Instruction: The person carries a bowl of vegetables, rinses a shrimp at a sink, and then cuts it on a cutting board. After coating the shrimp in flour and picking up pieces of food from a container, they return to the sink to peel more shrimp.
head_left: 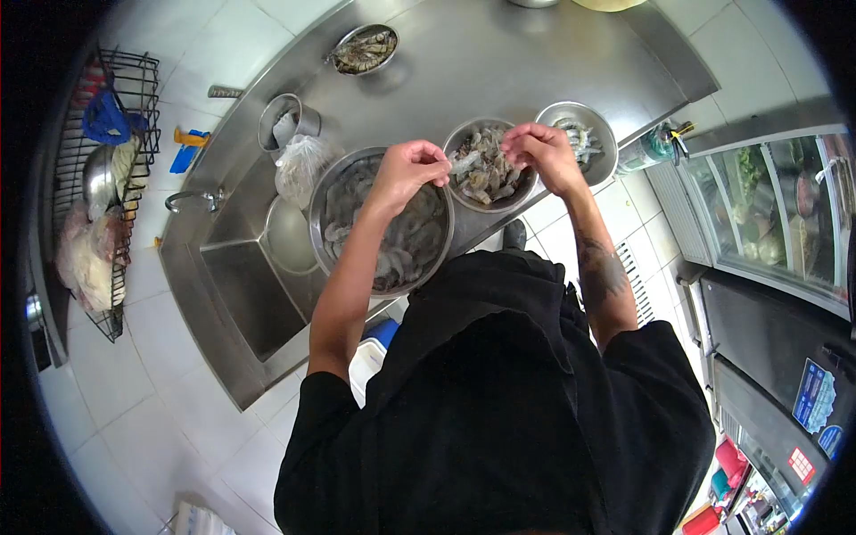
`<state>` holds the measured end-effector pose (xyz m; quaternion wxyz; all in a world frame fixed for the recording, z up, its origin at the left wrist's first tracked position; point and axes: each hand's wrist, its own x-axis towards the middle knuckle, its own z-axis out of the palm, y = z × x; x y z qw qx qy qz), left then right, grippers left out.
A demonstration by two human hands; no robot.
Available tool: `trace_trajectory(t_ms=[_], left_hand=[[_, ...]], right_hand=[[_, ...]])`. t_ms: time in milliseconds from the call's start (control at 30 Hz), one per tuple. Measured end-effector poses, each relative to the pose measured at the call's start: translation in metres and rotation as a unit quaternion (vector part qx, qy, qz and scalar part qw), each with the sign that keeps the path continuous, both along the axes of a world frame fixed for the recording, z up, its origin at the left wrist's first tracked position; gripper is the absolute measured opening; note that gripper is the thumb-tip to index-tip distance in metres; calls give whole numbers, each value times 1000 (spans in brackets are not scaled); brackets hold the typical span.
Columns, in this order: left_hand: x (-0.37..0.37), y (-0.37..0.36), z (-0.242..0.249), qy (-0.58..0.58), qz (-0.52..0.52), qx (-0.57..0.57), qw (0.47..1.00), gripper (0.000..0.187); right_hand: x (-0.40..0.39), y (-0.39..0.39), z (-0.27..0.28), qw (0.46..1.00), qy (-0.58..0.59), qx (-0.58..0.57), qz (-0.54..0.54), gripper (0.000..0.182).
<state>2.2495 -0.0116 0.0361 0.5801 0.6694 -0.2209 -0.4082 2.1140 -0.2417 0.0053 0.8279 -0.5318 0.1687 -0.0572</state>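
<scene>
My left hand (413, 175) is closed in a pinch over the right rim of a large steel bowl (448, 234). A pale shrimp (465, 163) shows at its fingertips. My right hand (546, 155) has its fingers curled together above the right side of a middle bowl (532, 190); what they hold, if anything, is hidden. Grey whole shrimp (392, 241) fill the large bowl. Shrimp shells and heads (489, 183) are heaped in the middle bowl. Partly behind my right hand, a third bowl (609, 163) contains peeled-looking shrimp (584, 141).
A small bowl of dark shellfish-like pieces (364, 51) sits at the back of the steel counter (473, 71). Left are a steel pot (303, 116), plastic bag (301, 169), faucet (192, 201) and sink (254, 299). A wire rack (134, 85) hangs far left; a glass-door fridge (767, 205) stands right.
</scene>
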Motion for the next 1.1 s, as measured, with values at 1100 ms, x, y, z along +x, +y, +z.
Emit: trace_trajectory(t_ms=[1100], left_hand=[[-45,-33,-4,-427,-76,-59,899,11]], right_hand=[[-4,28,-7,986,122,-106,-40,27]])
